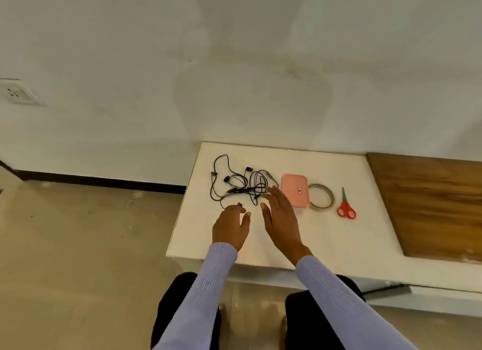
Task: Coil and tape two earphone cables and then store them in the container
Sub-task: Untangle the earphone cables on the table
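Lilac ribbed sleeves nearest me. My left hand [230, 226], fingers loosely bent, empty; my right hand [280, 216], fingers straight, empty, both poised to gather. Tangled black earphone cables [241, 184] at twelve o'clock. Pink rounded container [295, 190], clear tape roll [321, 196], red-handled scissors [346, 206] toward two, lined up within reach. White tabletop [339, 235]: bare room rightward, edge close left.
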